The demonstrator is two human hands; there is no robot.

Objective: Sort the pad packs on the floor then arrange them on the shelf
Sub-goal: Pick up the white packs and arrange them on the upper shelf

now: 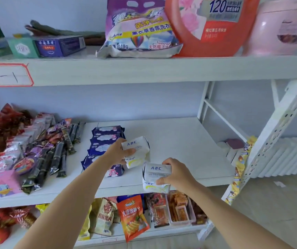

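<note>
Nearest, low and right of centre in the frame, the right hand (177, 174) grips a white pack (155, 177) with fingers over its top and thumb on its front. That pack hangs over the front edge of the middle shelf (189, 141), and it looks like two packs stacked. If the grip slackens here, the lower one could slide out and fall past the edge, since there is no board under it.

A little farther in, at frame centre, the left hand (119, 152) holds a second white stack (137, 151), thumb across its face, low over the shelf board. It sits just beside the blue packs (106, 141) lined up behind the wrist. Set down carelessly, it could nudge that row crooked or lean and topple.

Both hands are clamped on packs, near each other but apart.
</note>
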